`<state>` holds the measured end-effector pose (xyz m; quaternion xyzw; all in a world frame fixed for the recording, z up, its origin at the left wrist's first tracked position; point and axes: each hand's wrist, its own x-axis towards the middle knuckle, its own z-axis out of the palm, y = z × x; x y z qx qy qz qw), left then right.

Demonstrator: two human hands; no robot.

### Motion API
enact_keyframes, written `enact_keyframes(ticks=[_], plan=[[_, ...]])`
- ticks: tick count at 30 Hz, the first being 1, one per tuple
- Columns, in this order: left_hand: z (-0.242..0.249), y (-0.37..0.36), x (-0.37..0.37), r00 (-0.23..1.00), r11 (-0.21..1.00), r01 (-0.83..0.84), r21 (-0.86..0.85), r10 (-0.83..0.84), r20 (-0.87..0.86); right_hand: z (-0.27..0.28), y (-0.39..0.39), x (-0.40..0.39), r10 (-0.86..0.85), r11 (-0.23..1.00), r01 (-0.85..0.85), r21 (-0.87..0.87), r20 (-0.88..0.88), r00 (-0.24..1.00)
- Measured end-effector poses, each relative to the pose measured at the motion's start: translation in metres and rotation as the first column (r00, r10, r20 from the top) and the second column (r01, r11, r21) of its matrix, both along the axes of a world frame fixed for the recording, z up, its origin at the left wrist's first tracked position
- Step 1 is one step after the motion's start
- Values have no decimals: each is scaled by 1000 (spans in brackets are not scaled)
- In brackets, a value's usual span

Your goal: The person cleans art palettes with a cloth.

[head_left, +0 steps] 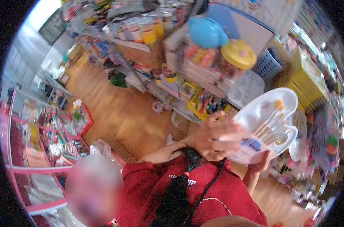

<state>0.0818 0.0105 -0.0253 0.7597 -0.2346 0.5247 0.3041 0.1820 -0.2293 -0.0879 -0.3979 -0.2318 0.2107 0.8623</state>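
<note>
A white paint palette (286, 97) with a rounded, lobed outline is held up at the right of centre. Several brushes (268, 126) lie on it, beside a pale wrapper or card (251, 145) with a blue label. My right hand (259, 162) is closed on its lower edge, with part of the fingers hidden behind it. My left hand (219, 137) is at the pack's left side, fingers apart and overlapping the wrapper; motion blurs them.
Crowded shelves hold bottles (148, 32), a blue-lidded jar (206, 32), a yellow-lidded jar (239, 54) and a yellow basket (198, 108). A pink-edged rack (39, 169) and red bin (89, 120) stand left. Wooden floor (104, 100) runs between. A blurred round patch covers the lower left.
</note>
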Motion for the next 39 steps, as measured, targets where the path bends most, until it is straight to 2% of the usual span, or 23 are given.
enact_keyframes(ticks=[2,4,5,6,8,11,12,13,14,15,16,17,18,19,20,21,22,25,28,31,32,35,39], plan=[[1,12,-22,989,901,-5,-434,-60,-136,5,24,-11,-53,992,50,-120,-27,998],[-14,16,-35,907,466,245,-850,-421,31,16,54,-19,20,973,-39,-229,-85,996],[-8,23,-44,847,237,291,-927,-514,135,25,74,-24,77,953,-97,-287,-83,994],[3,28,-42,757,76,516,-854,-507,412,37,97,-29,130,927,-151,-344,-83,988],[-40,45,-65,580,-144,670,-728,-510,635,58,142,-41,261,882,-269,-386,-74,962],[-74,88,-119,524,-410,533,-740,-527,669,75,209,-57,565,690,-527,-496,-85,821],[-70,106,-135,532,-493,423,-761,-544,648,79,241,-65,601,694,-510,-509,18,799],[-68,116,-147,530,-577,300,-759,-561,636,100,266,-70,614,660,-336,-672,225,756],[-53,117,-155,787,-383,378,-843,-346,510,121,290,-74,633,615,-86,-784,425,647],[-53,134,-166,830,-298,355,-886,-335,446,143,314,-79,651,572,166,-803,568,505],[-46,145,-175,888,-256,345,-903,-224,402,155,335,-83,501,716,214,-664,703,504],[-40,157,-184,942,-203,248,-947,-176,284,156,364,-77,212,904,274,-329,900,381],[-35,168,-191,958,-172,219,-960,-148,245,158,393,-71,-132,938,342,57,971,200],[-32,178,-197,971,-142,187,-972,-122,205,173,415,-66,-238,913,354,202,969,62],[-29,186,-203,970,-156,191,-969,-124,211,189,431,-69,-189,863,476,173,982,-14],[-29,191,-205,968,-170,192,-967,-129,215,217,436,-70,50,875,477,-81,996,78],[-27,197,-209,966,-184,195,-963,-134,221,214,466,-63,-85,776,615,140,989,-117],[-23,209,-213,991,-179,93,-979,-81,109,215,515,-39,288,693,718,-64,938,-194],[-31,225,-219,984,-158,124,-980,-108,142,223,515,-35,443,770,546,-330,893,-84],[-32,238,-217,967,-182,196,-964,-125,220,234,526,-31,531,694,606,-389,845,-66],[-30,239,-215,960,-192,221,-956,-128,248,236,529,-32,506,652,701,-289,854,-118],[-18,241,-212,980,-122,156,-980,-103,168,244,522,-36,149,834,509,-215,974,168],[-16,246,-208,981,-71,101,-992,-159,111,242,488,-52,-229,920,369,129,943,240]])
